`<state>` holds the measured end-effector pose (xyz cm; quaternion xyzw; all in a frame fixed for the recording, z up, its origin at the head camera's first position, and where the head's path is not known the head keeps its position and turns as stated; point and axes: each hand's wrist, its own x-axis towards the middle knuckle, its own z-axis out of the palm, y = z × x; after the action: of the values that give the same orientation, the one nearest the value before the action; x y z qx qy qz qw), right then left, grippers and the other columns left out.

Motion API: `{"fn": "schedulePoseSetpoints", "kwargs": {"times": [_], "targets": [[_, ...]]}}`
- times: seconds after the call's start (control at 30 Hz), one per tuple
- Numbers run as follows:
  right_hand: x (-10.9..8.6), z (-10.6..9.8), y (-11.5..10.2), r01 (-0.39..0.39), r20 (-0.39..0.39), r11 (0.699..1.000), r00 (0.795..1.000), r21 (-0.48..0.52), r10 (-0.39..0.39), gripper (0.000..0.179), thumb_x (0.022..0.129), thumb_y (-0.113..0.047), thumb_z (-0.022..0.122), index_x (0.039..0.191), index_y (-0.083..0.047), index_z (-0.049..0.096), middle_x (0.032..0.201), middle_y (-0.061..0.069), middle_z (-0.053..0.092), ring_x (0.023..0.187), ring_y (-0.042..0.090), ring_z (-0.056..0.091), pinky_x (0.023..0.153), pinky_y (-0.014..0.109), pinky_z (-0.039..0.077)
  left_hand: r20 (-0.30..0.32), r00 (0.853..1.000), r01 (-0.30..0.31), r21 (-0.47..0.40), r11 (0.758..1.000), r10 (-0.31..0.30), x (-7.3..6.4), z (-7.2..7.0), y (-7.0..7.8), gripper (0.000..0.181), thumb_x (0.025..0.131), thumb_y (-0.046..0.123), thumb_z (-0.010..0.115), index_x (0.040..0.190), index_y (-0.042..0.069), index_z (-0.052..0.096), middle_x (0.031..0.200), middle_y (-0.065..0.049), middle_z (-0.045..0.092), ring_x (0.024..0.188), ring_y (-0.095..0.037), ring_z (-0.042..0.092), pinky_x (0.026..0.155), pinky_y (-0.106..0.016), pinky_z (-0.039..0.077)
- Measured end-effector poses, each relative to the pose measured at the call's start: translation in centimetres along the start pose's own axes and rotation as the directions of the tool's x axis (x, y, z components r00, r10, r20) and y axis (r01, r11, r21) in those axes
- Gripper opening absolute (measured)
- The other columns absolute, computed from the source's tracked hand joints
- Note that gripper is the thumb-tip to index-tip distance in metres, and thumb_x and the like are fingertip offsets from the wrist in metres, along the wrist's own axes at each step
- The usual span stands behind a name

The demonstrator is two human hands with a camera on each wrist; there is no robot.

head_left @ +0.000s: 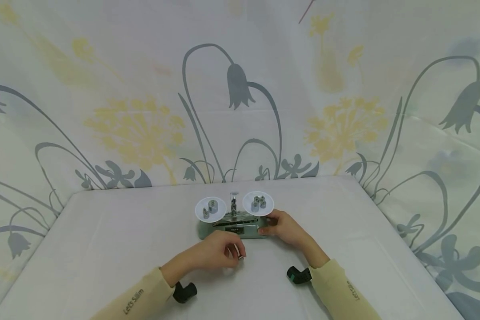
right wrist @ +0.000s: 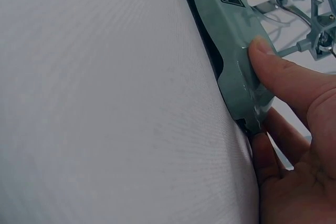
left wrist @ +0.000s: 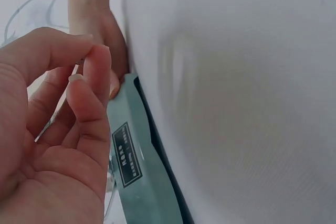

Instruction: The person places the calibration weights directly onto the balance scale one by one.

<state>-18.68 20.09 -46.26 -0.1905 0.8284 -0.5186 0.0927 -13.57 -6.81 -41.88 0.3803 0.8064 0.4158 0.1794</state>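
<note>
A green balance scale (head_left: 246, 231) stands on the table with a white pan on each side. The left pan (head_left: 200, 214) carries two metal weights (head_left: 213, 206); several more weights (head_left: 256, 205) sit in the right pan (head_left: 269, 207). In front of the base, my left hand (head_left: 218, 250) pinches a small metal piece (left wrist: 80, 62) between thumb and fingertips, mostly hidden by them. My right hand (head_left: 286, 227) grips the right end of the base. Its thumb (right wrist: 278, 69) lies on the green front face, with the other fingers around the end and underside.
A white cloth (head_left: 124, 240) covers the table. Behind and at both sides hangs a flower-printed curtain (head_left: 240, 133). Black wrist cameras (head_left: 185, 292) hang below both sleeves, close over the cloth.
</note>
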Motion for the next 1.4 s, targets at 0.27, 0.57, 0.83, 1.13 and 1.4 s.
{"fn": "schedulePoseSetpoints", "kwargs": {"times": [0.27, 0.57, 0.83, 1.13, 1.4], "targets": [[-0.1, 0.0, 0.0, 0.004, -0.006, 1.000, 1.000, -0.006, -0.004, 0.048, 0.080, -0.016, 0.084, 0.123, -0.004, 0.067, 0.125, 0.008, 0.064, 0.120, 0.027, 0.055, 0.106, 0.051, 0.042, -0.075, 0.997, 0.017, -0.076, 0.997, -0.023, -0.6, -1.4, 0.5, 0.015, 0.085, 0.005, 0.078, 0.098, 0.009, 0.073, 0.087, 0.007, 0.068, 0.078, -0.007, 0.064, 0.069, -0.024, 0.054], [-0.2, 0.0, 0.2, 0.008, -0.007, 1.000, 1.000, -0.012, -0.008, 0.049, 0.081, -0.017, 0.083, 0.125, -0.002, 0.066, 0.126, 0.010, 0.063, 0.120, 0.028, 0.055, 0.105, 0.052, 0.042, -0.160, 0.987, 0.004, -0.043, 0.999, -0.011, -1.2, -2.6, 1.1, 0.011, 0.089, 0.012, 0.076, 0.099, 0.011, 0.076, 0.091, 0.007, 0.069, 0.078, -0.010, 0.061, 0.071, -0.026, 0.054], [-0.3, 0.0, 0.3, -0.007, -0.003, 1.000, 1.000, 0.006, 0.007, 0.051, 0.081, -0.017, 0.083, 0.126, -0.004, 0.066, 0.131, 0.011, 0.061, 0.126, 0.032, 0.052, 0.107, 0.054, 0.040, -0.215, 0.976, -0.037, 0.009, 0.999, 0.038, -1.7, -4.1, 1.7, 0.012, 0.091, 0.011, 0.074, 0.097, 0.020, 0.078, 0.096, 0.003, 0.068, 0.079, -0.012, 0.059, 0.071, -0.026, 0.053], [-0.2, 0.0, 0.1, 0.010, 0.004, 1.000, 1.000, 0.010, -0.010, 0.049, 0.080, -0.016, 0.084, 0.125, -0.004, 0.066, 0.130, 0.011, 0.061, 0.125, 0.031, 0.053, 0.107, 0.053, 0.041, -0.328, 0.944, -0.010, 0.049, 0.999, 0.025, -2.1, -5.5, 1.7, 0.010, 0.087, 0.008, 0.077, 0.095, 0.008, 0.072, 0.087, 0.007, 0.065, 0.081, -0.011, 0.060, 0.072, -0.028, 0.053], [-0.1, 0.1, 0.1, 0.004, 0.008, 1.000, 1.000, 0.018, -0.005, 0.050, 0.080, -0.017, 0.084, 0.126, -0.005, 0.066, 0.131, 0.010, 0.061, 0.127, 0.032, 0.052, 0.108, 0.052, 0.039, -0.395, 0.917, -0.010, 0.117, 0.993, 0.056, -2.3, -6.7, 1.7, 0.008, 0.087, 0.005, 0.074, 0.093, 0.010, 0.075, 0.088, 0.005, 0.069, 0.081, -0.010, 0.064, 0.070, -0.028, 0.053]]}}
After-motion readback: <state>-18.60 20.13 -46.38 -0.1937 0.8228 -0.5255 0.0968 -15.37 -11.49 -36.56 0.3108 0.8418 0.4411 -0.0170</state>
